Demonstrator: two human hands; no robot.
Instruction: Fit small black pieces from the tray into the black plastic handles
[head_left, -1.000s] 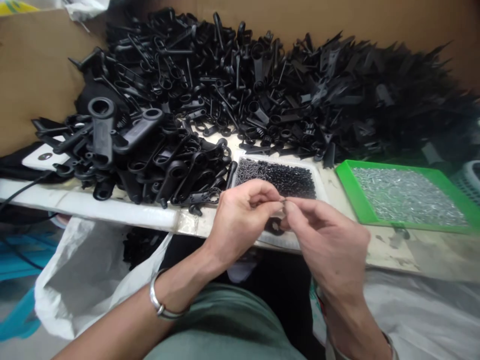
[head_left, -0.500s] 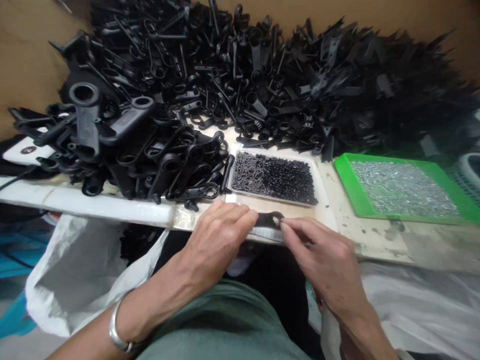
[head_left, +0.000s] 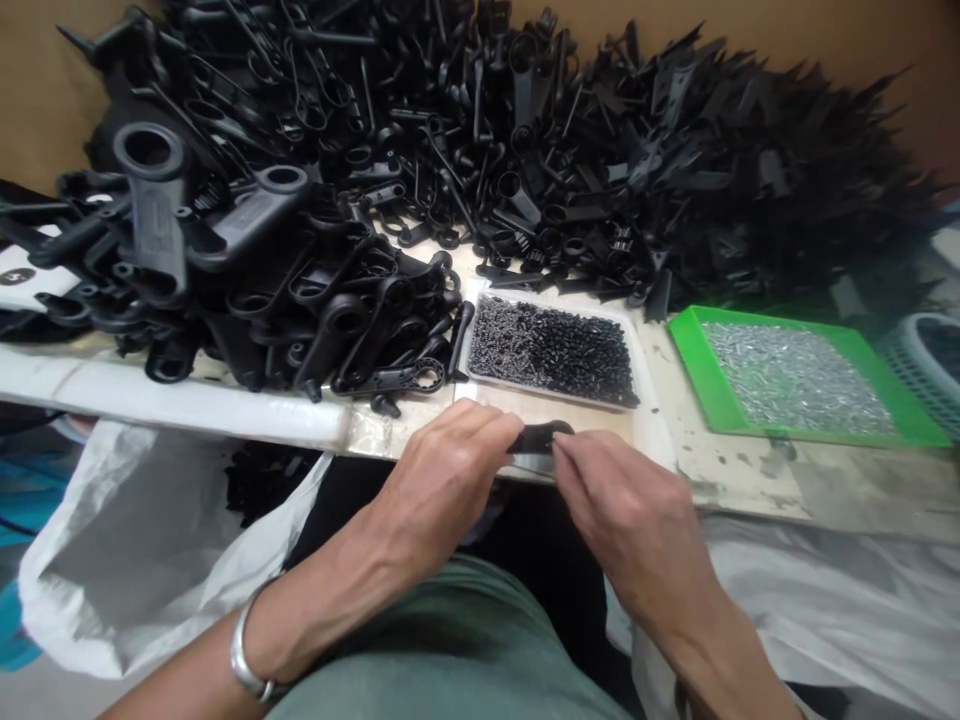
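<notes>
At the bench's front edge, my left hand [head_left: 454,455] is closed around one end of a black plastic handle-like part [head_left: 541,437]. My right hand [head_left: 630,495] pinches at the other end of that part, where the ring lies; its fingertips cover whatever small thing may be between them. Just beyond the hands sits a clear shallow tray [head_left: 555,350] of tiny black and dark grey pieces. To its left rises a heap of similar black plastic parts [head_left: 337,320], several with round ring ends.
A green tray [head_left: 825,375] of small silvery pins stands on the right, with a pale blue basket [head_left: 926,355] beside it. A large pile of black parts [head_left: 525,150] fills the back. Below the bench at left hangs an open white sack [head_left: 135,550].
The black part has turned, so its ring hole no longer shows. My right hand has shifted slightly left, its fingertips now over the ring end. The view has moved a little.
</notes>
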